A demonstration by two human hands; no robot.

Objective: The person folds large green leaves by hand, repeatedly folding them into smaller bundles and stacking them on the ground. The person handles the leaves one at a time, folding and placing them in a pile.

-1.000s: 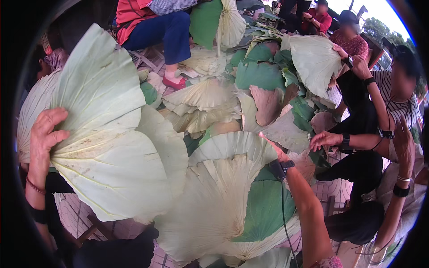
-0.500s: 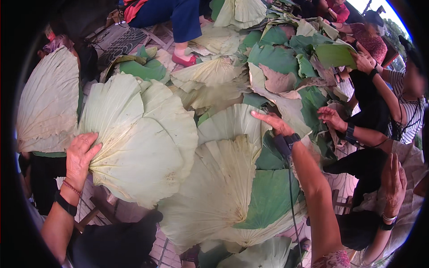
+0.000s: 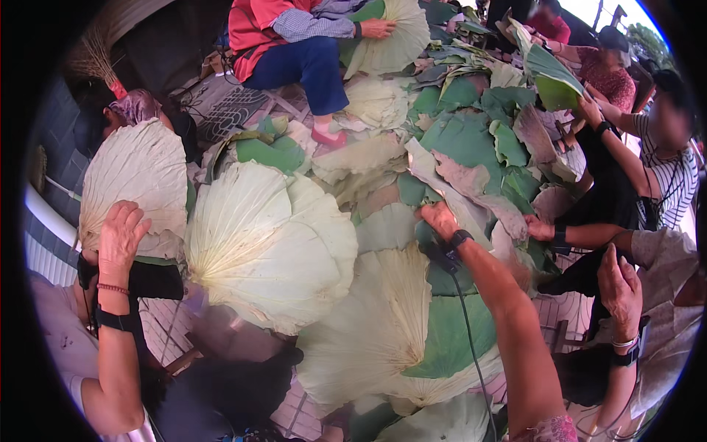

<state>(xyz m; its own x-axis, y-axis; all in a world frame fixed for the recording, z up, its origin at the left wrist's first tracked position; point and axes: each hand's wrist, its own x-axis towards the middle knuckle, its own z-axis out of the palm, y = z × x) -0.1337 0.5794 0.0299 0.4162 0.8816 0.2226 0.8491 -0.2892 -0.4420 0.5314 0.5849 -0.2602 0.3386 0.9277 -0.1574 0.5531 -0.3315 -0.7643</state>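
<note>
My left hand, with a red beaded bracelet and dark wristband, is raised with its fingers apart. It overlaps the lower part of a pale lotus leaf at the left; contact with that leaf is unclear. Just right of it spreads a stack of pale green lotus leaves, fanned out from a yellowish base. My right hand, wristband and cable below it, reaches to the middle pile with fingers bent down on the edge of a lotus leaf; the fingertips are partly hidden. Nearer lies a large half-pale, half-green lotus leaf.
A heap of green and brownish lotus leaves fills the far middle and right. Across it, a person in a red top holds a leaf. At right sit several co-workers, one hand raised close by. A broom stands far left.
The view has swung left, so the scene shifts right. My left hand has come off the pale leaf stack, moving leftward. My right hand's stretched fingers have bent down onto a leaf edge.
</note>
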